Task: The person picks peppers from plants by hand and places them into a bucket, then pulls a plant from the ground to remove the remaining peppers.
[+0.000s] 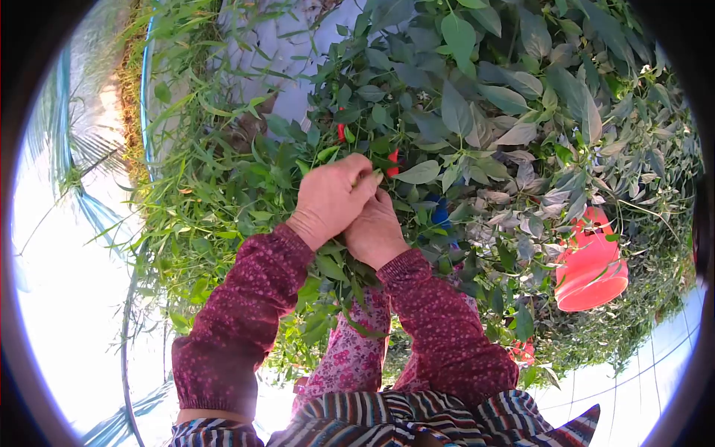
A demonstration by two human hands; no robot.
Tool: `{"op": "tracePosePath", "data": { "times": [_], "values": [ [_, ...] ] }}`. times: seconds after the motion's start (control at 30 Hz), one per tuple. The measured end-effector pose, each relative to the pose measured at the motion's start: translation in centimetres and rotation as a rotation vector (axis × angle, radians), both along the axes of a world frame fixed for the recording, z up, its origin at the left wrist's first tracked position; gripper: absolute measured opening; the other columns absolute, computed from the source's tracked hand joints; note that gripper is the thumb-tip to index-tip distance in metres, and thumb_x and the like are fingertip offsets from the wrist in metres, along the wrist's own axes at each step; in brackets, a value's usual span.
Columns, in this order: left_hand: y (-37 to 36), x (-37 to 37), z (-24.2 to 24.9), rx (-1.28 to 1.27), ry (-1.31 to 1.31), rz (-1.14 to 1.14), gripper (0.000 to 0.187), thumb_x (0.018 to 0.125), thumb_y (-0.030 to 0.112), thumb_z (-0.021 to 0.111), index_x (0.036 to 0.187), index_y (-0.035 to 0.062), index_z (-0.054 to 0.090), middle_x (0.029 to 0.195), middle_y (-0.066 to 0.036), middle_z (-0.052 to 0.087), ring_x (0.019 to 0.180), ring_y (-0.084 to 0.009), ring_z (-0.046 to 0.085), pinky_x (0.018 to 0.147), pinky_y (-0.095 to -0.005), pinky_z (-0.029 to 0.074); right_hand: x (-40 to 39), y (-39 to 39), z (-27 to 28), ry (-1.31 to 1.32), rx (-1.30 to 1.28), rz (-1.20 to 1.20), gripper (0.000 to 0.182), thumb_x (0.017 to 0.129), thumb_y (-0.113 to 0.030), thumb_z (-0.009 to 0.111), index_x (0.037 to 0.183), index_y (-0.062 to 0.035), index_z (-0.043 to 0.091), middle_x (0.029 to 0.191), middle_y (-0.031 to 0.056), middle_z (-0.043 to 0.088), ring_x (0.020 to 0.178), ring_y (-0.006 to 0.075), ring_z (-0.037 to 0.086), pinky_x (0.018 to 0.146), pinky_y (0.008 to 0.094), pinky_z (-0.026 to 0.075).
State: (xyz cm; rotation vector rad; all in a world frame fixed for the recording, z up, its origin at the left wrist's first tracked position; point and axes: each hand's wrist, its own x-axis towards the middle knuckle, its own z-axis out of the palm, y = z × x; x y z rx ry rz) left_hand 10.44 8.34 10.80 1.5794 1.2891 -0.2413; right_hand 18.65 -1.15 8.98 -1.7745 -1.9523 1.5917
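Both my hands meet among the leaves of a chili pepper plant. My left hand is closed, its thumb and fingers pinched together over the other hand. Just below and to the right, my right hand is closed too, its fingers largely hidden. A bit of green shows at the fingertips, too small to name. Right beside them hangs a red chili. Another red chili is higher up, and a green chili lies just above my left knuckles.
A red plastic bucket lies tipped among the plants on the right. Something blue shows through the leaves. Pale ground sheeting runs behind the plants. Blue netting stands at the left. My legs in flowered trousers are below.
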Motion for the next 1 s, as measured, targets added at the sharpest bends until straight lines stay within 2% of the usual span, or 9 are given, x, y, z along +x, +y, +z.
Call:
{"op": "tracePosePath", "data": {
  "times": [0.07, 0.2, 0.3, 0.4, 0.53, 0.63, 0.77, 0.83, 1.0],
  "values": [
    [3.2, -1.1, -1.7, -0.082, 0.21, 0.203, 0.023, 0.085, 0.027, 0.055, 0.093, 0.0069, 0.063, 0.081, -0.017, 0.065, 0.081, -0.0374, 0.061, 0.072, -0.0429, 0.05, 0.1, 0.5, 0.3, 0.03, -0.018, -0.018, 0.041, 0.076, -0.013, 0.054, 0.117, -0.0104, 0.057, 0.12, 0.007, 0.056, 0.119, 0.0244, 0.045, 0.099, 0.0406, 0.031],
    [8.6, -4.2, -7.7, 0.262, 0.357, -0.015, 0.027, 0.086, 0.029, 0.052, 0.092, 0.0078, 0.068, 0.088, -0.018, 0.066, 0.086, -0.0364, 0.062, 0.076, -0.0428, 0.05, 0.1, 0.6, 0.2, 0.04, 0.027, -0.036, 0.04, 0.074, -0.009, 0.056, 0.114, -0.0096, 0.058, 0.118, 0.0054, 0.055, 0.118, 0.0228, 0.045, 0.097, 0.0394, 0.032],
    [10.9, -7.0, -12.1, 0.158, 0.415, -0.133, 0.027, 0.085, 0.027, 0.053, 0.095, 0.0068, 0.068, 0.095, -0.016, 0.066, 0.091, -0.0342, 0.062, 0.08, -0.0413, 0.049, 0.4, 0.9, 0.4, 0.071, -0.02, -0.03, 0.041, 0.072, -0.007, 0.058, 0.113, -0.0089, 0.058, 0.118, 0.0057, 0.055, 0.118, 0.0233, 0.046, 0.097, 0.04, 0.032],
    [10.9, -7.9, -16.2, -0.056, 0.29, -0.064, 0.028, 0.083, 0.027, 0.057, 0.098, 0.0061, 0.067, 0.101, -0.018, 0.065, 0.096, -0.0332, 0.061, 0.084, -0.0404, 0.048, 0.4, 1.1, 0.6, 0.051, -0.008, -0.012, 0.043, 0.071, -0.006, 0.059, 0.114, -0.0086, 0.057, 0.119, 0.006, 0.055, 0.119, 0.0235, 0.045, 0.098, 0.041, 0.032],
    [9.0, -5.9, -19.6, -0.091, 0.145, -0.073, 0.034, 0.081, 0.03, 0.062, 0.102, 0.0029, 0.066, 0.102, -0.02, 0.065, 0.097, -0.0336, 0.062, 0.086, -0.0399, 0.048, 0.3, 1.4, 0.6, 0.037, -0.012, 0.004, 0.04, 0.074, -0.008, 0.055, 0.114, -0.0086, 0.057, 0.12, 0.0068, 0.054, 0.119, 0.0244, 0.045, 0.099, 0.0417, 0.032],
    [8.7, -2.9, -20.9, 0.043, 0.448, 0.165, 0.047, 0.081, 0.036, 0.064, 0.109, -0.0014, 0.062, 0.106, -0.022, 0.064, 0.101, -0.0344, 0.06, 0.088, -0.0401, 0.047, 0.3, 1.5, 0.5, 0.034, -0.001, 0.011, 0.038, 0.075, -0.007, 0.053, 0.113, -0.0087, 0.057, 0.114, 0.0063, 0.056, 0.115, 0.0244, 0.047, 0.096, 0.0417, 0.033],
    [9.2, -3.2, -21.4, -0.222, 0.284, 0.412, 0.046, 0.081, 0.037, 0.062, 0.108, -0.0008, 0.062, 0.104, -0.022, 0.064, 0.098, -0.0349, 0.061, 0.086, -0.0419, 0.047, 0.3, 1.7, 0.4, 0.021, -0.002, 0.011, 0.029, 0.08, -0.012, 0.051, 0.107, -0.0093, 0.059, 0.113, 0.0048, 0.056, 0.116, 0.023, 0.046, 0.093, 0.0418, 0.035],
    [10.5, -4.7, -20.6, 0.195, 0.358, -0.014, 0.036, 0.081, 0.031, 0.06, 0.106, 0.0061, 0.066, 0.094, -0.021, 0.066, 0.087, -0.0348, 0.064, 0.078, -0.0431, 0.05, 0.2, 1.7, 0.5, 0.038, 0.015, -0.001, 0.03, 0.08, -0.012, 0.051, 0.108, -0.0096, 0.059, 0.113, 0.0044, 0.055, 0.116, 0.0228, 0.046, 0.092, 0.0413, 0.036],
    [15.8, -3.8, -14.7, 0.275, 0.436, -0.406, 0.031, 0.08, 0.03, 0.057, 0.1, 0.0081, 0.066, 0.087, -0.019, 0.066, 0.083, -0.0354, 0.063, 0.075, -0.0432, 0.05, 0.6, 2.7, 0.8, 0.078, -0.059, -0.036, 0.035, 0.077, -0.008, 0.056, 0.112, -0.0088, 0.057, 0.115, 0.0066, 0.057, 0.117, 0.024, 0.048, 0.096, 0.0404, 0.034]
  ]
}}
